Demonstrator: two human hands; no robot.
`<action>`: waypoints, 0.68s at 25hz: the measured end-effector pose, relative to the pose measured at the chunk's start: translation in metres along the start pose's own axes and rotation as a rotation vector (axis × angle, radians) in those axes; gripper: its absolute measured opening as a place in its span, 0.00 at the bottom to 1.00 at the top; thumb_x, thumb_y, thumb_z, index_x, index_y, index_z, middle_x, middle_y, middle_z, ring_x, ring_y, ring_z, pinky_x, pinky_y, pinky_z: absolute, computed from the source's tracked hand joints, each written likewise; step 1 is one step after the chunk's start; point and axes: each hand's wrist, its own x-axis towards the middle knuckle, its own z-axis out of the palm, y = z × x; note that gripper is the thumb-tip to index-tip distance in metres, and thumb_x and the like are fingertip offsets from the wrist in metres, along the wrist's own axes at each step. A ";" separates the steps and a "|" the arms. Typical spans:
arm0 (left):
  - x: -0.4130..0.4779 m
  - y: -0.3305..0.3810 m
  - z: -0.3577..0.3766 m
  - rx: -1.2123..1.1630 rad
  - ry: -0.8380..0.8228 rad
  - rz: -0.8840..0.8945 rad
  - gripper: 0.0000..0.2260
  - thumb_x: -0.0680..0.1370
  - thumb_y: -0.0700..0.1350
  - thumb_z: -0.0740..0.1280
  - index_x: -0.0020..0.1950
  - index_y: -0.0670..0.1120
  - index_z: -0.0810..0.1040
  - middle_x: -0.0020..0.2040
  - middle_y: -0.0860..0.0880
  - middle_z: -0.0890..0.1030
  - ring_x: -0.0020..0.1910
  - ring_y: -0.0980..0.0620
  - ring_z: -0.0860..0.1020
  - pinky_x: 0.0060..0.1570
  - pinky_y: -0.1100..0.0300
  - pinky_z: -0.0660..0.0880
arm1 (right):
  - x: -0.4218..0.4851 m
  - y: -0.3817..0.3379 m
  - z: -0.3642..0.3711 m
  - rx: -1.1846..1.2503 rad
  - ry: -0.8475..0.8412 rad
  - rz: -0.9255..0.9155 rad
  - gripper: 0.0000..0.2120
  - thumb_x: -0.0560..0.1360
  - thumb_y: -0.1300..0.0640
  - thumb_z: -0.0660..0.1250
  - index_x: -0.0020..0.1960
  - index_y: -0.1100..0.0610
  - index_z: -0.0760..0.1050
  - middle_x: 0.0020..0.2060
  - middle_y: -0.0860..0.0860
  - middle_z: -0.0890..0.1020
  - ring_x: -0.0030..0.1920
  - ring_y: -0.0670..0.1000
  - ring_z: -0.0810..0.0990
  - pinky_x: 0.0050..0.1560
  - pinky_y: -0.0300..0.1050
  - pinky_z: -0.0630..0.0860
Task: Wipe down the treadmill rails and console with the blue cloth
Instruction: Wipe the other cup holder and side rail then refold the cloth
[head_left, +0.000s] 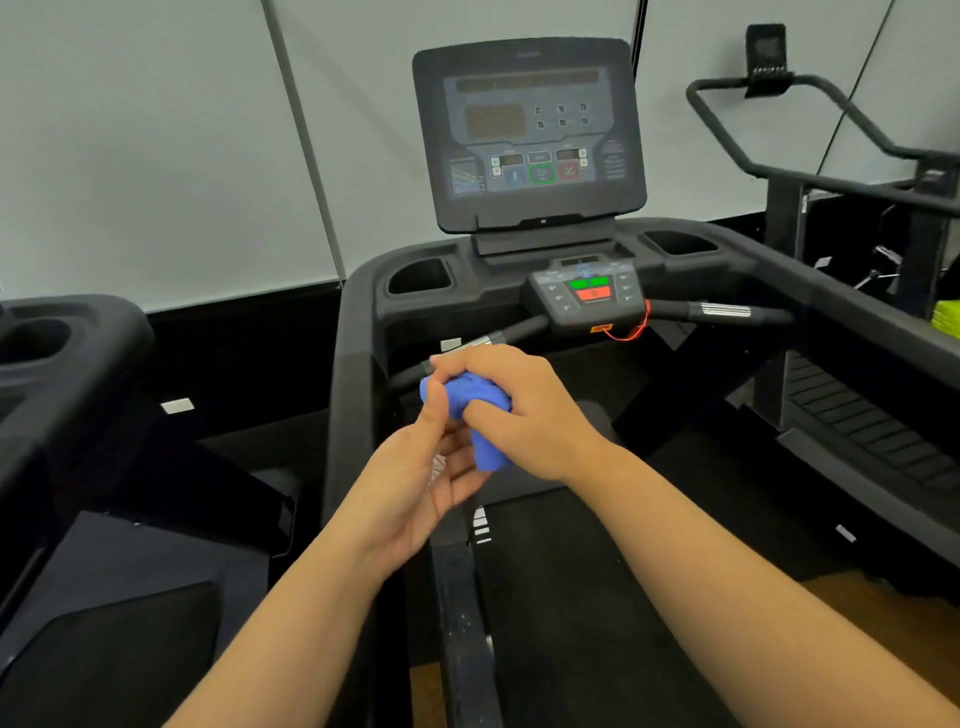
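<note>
A bunched-up blue cloth (475, 415) is held between both hands in front of the treadmill. My right hand (524, 410) grips it from above with curled fingers. My left hand (421, 478) cups it from below, thumb pressed against the cloth's left side. The hands hover just below the left front handlebar (514, 332). The console screen (530, 135) stands upright behind, with the control pad (589, 296) and its green and red buttons under it. The left side rail (348, 374) curves down beside my left hand; the right side rail (841, 306) runs along the right.
Another treadmill (67, 374) stands at the left. A further machine with a curved handlebar (810, 124) is at the right. A red safety cord (631, 330) hangs below the control pad. Cup holders (421, 275) flank the console. The belt (597, 597) lies under my forearms.
</note>
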 end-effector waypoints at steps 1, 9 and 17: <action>0.008 0.001 0.006 0.029 -0.004 0.025 0.28 0.72 0.60 0.57 0.62 0.42 0.76 0.57 0.42 0.82 0.57 0.48 0.81 0.55 0.56 0.79 | 0.000 0.005 -0.005 -0.009 -0.014 0.006 0.20 0.67 0.60 0.62 0.58 0.54 0.77 0.56 0.46 0.80 0.58 0.44 0.75 0.60 0.40 0.71; 0.060 0.010 0.057 0.080 0.001 0.123 0.20 0.79 0.50 0.60 0.64 0.38 0.75 0.56 0.37 0.81 0.55 0.42 0.81 0.50 0.53 0.80 | 0.013 0.035 -0.084 0.204 -0.087 0.165 0.34 0.68 0.54 0.64 0.73 0.45 0.60 0.72 0.49 0.65 0.72 0.44 0.62 0.72 0.44 0.59; 0.096 0.017 0.113 0.157 -0.038 0.185 0.22 0.79 0.57 0.52 0.67 0.49 0.73 0.61 0.49 0.81 0.60 0.51 0.79 0.52 0.61 0.78 | 0.008 0.086 -0.175 0.675 -0.247 0.499 0.14 0.74 0.58 0.68 0.59 0.60 0.77 0.52 0.57 0.82 0.52 0.55 0.81 0.58 0.55 0.77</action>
